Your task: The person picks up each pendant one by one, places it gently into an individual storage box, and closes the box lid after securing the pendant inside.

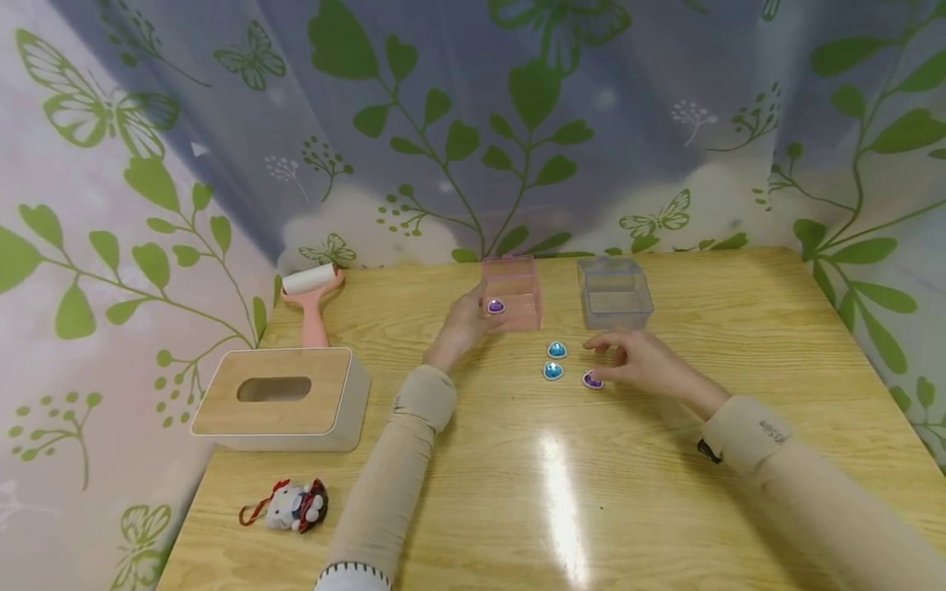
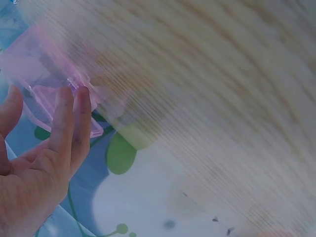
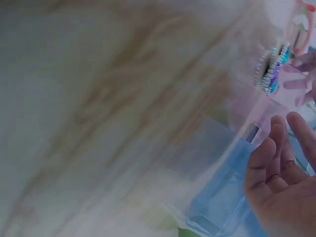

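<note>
My left hand (image 1: 461,328) is at the left side of a pink clear plastic box (image 1: 526,310), its lid raised at the back. A purple heart-shaped gem (image 1: 496,306) shows right by those fingers, overlapping the box in the head view. In the left wrist view the thumb and fingers (image 2: 61,116) are spread apart. My right hand (image 1: 645,361) hovers with loosely bent fingers beside another purple gem (image 1: 593,379), partly covering it. Two blue heart gems (image 1: 557,350) with beaded rims lie left of that hand. Behind it stands a bluish clear box (image 1: 619,302), lid raised.
On the left of the wooden table (image 1: 488,492) are a tissue box (image 1: 347,410) with a wooden top, a pink-handled lint roller (image 1: 314,316) and a small plush cat charm (image 1: 296,505). A leaf-patterned curtain (image 1: 443,189) borders the back.
</note>
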Available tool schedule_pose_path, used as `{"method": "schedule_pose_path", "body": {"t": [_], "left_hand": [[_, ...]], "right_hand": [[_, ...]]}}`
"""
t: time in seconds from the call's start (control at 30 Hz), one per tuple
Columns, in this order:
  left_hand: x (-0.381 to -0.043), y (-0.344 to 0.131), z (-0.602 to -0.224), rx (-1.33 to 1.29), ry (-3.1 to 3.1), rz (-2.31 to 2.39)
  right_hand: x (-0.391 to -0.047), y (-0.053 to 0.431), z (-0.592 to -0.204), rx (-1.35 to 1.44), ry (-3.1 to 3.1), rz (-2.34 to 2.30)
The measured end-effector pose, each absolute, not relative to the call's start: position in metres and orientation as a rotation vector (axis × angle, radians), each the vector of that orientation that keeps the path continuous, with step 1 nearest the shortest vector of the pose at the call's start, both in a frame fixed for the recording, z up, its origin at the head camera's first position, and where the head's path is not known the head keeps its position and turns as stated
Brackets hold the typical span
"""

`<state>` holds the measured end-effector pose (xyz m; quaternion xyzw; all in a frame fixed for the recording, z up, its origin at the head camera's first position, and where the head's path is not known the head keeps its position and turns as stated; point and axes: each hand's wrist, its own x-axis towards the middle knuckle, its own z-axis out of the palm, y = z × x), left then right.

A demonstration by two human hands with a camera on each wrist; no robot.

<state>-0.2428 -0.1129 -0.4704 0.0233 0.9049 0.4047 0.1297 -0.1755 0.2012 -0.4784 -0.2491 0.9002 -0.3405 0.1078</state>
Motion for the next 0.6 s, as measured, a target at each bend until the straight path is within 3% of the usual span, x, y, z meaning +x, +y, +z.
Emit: {"method": "schedule_pose_path", "body": {"t": [0.6], "left_hand": [[-0.244,-0.112,-0.471,0.095,2.654,1.138]], "right_hand": [[-0.159,0.189,-0.485,-0.921,2.888,-0.449]]}}
